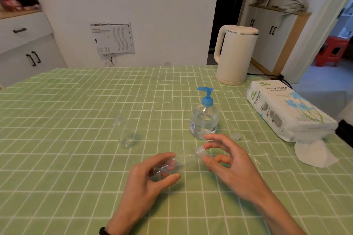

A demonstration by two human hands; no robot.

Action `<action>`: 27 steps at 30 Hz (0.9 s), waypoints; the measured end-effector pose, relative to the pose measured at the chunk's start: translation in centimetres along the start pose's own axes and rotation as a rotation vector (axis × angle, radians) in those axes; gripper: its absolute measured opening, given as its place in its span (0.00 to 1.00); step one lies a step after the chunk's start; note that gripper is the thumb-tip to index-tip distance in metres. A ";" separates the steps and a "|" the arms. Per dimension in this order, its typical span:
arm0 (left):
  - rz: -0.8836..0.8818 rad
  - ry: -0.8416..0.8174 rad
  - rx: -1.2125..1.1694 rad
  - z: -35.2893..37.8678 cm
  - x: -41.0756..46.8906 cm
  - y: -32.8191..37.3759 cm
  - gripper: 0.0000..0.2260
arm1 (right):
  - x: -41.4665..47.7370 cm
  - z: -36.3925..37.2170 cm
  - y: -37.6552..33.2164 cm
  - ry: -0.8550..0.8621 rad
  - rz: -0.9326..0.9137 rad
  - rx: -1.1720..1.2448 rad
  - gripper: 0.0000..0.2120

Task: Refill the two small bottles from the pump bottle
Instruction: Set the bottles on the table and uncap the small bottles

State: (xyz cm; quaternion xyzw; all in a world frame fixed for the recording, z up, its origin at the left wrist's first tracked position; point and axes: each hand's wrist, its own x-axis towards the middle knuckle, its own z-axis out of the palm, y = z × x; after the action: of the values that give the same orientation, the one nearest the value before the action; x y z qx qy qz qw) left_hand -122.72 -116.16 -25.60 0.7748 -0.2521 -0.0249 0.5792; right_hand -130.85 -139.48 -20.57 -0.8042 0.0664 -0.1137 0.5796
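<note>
Left grip (152, 175): fingers curled round the base end of a small bottle (183, 160), held almost on its side just above the table (76, 158).
Right grip (229, 160): thumb and forefinger pinch the cap (200, 153) on that bottle's neck.
Other bottle (124, 131): stands open to the left, well apart from both hands.
Loose cap (236, 136): on the cloth just beside the pump bottle (204, 120), which stands upright beyond the hands, part full.
Spill risk: with the neck lying this flat, any liquid left inside would run out once the cap is off. I cannot tell if there is any.
Cap risk: it is small and clear, so a slip from that pinch could send it rolling, and it would be hard to spot.
Knock risk: the open bottle looks light and narrow, and a stray reach would likely topple it.
</note>
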 end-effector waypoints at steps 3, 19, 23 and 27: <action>0.000 -0.003 0.005 0.0 0.1 0.0 0.23 | 0.1 0.2 0.1 0.006 -0.001 -0.022 0.21; -0.011 -0.017 -0.007 0.0 0.1 -0.5 0.22 | 0.5 0.1 0.0 0.002 0.009 -0.038 0.21; 0.006 -0.031 -0.002 -0.1 0.1 -0.6 0.23 | 0.6 0.3 0.0 0.032 -0.024 -0.073 0.09; 0.001 -0.031 -0.026 0.0 0.3 -0.9 0.21 | 0.4 0.0 -0.3 0.069 -0.053 -0.068 0.09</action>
State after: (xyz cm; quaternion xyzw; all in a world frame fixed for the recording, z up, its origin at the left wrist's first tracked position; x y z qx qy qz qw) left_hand -122.12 -116.06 -26.37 0.7666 -0.2613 -0.0400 0.5852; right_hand -130.43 -139.51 -20.26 -0.8205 0.0689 -0.1545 0.5460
